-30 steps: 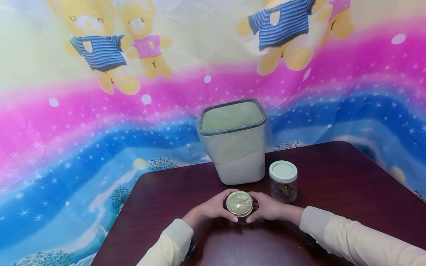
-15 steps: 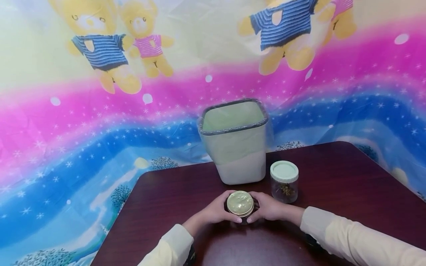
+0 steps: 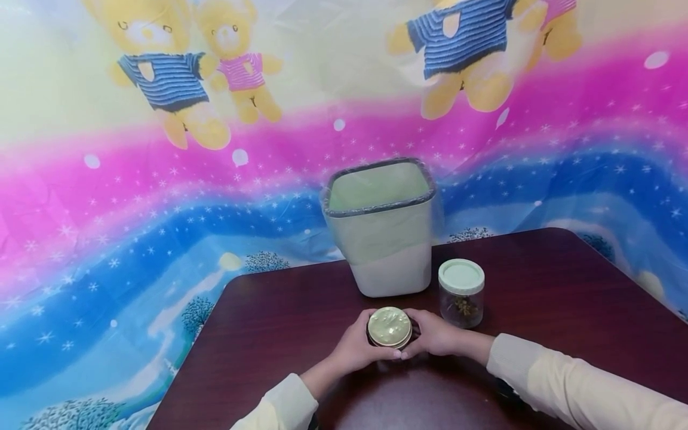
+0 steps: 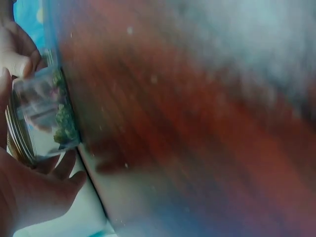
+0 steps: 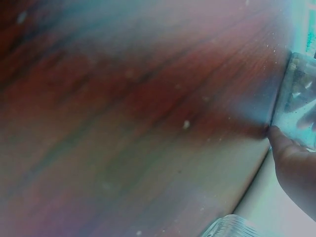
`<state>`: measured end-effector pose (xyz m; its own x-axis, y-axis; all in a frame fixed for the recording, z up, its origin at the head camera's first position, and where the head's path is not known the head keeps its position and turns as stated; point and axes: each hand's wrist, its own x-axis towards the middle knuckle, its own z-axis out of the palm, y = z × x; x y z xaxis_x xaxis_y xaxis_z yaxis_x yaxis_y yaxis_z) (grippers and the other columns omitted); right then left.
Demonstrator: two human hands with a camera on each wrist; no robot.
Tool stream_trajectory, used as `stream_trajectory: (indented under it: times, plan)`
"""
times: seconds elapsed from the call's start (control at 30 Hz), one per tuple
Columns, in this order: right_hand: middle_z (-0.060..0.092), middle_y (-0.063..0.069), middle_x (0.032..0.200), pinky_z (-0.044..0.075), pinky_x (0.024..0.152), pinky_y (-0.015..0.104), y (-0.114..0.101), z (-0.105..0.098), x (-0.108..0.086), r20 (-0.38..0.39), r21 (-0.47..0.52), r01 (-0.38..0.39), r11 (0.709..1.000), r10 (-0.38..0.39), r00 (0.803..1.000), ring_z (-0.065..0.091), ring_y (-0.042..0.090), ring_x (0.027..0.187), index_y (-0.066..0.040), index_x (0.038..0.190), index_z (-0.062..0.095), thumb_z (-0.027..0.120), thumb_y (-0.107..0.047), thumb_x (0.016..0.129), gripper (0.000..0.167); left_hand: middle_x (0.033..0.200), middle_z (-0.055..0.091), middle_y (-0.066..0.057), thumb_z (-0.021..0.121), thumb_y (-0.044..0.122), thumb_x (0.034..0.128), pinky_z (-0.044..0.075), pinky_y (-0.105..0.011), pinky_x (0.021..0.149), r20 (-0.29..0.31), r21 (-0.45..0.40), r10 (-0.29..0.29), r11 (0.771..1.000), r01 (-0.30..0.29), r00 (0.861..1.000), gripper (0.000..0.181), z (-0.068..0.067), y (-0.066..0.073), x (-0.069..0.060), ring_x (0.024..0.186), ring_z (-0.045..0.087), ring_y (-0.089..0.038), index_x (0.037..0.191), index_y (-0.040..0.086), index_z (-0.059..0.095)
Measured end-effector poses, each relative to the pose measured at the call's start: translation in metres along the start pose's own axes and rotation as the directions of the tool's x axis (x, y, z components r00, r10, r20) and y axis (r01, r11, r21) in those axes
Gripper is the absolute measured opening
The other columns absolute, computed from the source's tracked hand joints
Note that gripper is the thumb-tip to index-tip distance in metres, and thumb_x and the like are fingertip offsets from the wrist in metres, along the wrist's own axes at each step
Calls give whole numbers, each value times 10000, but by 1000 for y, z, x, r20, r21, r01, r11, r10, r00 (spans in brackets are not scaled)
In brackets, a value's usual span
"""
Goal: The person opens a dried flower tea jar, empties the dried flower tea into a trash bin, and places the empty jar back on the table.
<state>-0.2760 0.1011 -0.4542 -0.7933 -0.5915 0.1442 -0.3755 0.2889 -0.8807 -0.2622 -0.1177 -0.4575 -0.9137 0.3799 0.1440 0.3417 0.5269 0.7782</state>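
Note:
A clear jar with a gold lid [image 3: 389, 326] stands on the table between both hands. My left hand [image 3: 356, 343] grips it from the left, and my right hand [image 3: 436, 334] holds it from the right; the thumbs meet at its near side. In the left wrist view, the clear wall of the jar [image 4: 44, 116] shows green bits inside near the base. The right wrist view has only part of the jar [image 5: 296, 101], with fingers of the right hand [image 5: 298, 170] against it. The far fingers are mostly hidden behind the jar in the head view.
Beyond the right hand stands a clear jar with a pale green lid [image 3: 461, 292] and brownish bits inside. A light bin [image 3: 384, 251] with a bag-lined dark rim is behind the hands. The dark red table [image 3: 279, 322] meets a printed bear backdrop [image 3: 161, 197].
The left thumb has slid right along the jar's near side until it reaches the right thumb. The right hand keeps its hold. The head view has shifted slightly.

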Motion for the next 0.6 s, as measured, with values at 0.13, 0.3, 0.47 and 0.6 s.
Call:
stream_trajectory:
  times: [0.13, 0.3, 0.47, 0.6]
  plan:
    - [617, 108, 1192, 431, 947, 263, -1, 0, 0, -3, -16, 5, 1000, -5, 1000, 545, 283, 1164, 92, 1275, 485, 884, -113, 673, 751, 1195, 593, 39, 896, 458, 633, 446, -322, 908, -31, 34, -7, 999, 8, 999, 845, 2, 2, -1, 1089, 559, -120, 1295, 140, 477]
    - [618, 111, 1192, 429, 948, 267, -1, -1, -1, -4, -21, 14, 1000, -14, 1000, 546, 290, 1163, 93, 1272, 489, 879, -113, 677, 741, 1207, 591, 20, 895, 469, 628, 446, -334, 914, -35, 50, -6, 999, 8, 999, 886, 3, 3, 0, 1099, 557, -139, 1319, 121, 463]
    - [616, 111, 1206, 426, 962, 293, -2, -1, -1, -7, -19, -6, 1000, 6, 1000, 537, 280, 1177, 91, 1289, 480, 884, -132, 684, 761, 1295, 549, -42, 893, 436, 645, 419, -371, 965, 9, 40, -5, 999, 4, 1000, 1006, -2, 1, 1, 1163, 526, -178, 1423, 60, 378]
    - [609, 134, 1212, 443, 971, 365, -4, 0, -1, 2, 30, -10, 1000, 10, 1000, 534, 321, 1187, 119, 1293, 456, 875, -67, 682, 764, 1367, 501, -90, 881, 339, 694, 376, -404, 1017, 83, -43, 3, 999, 0, 997, 979, -12, 0, 6, 1224, 486, -208, 1456, 44, 342]
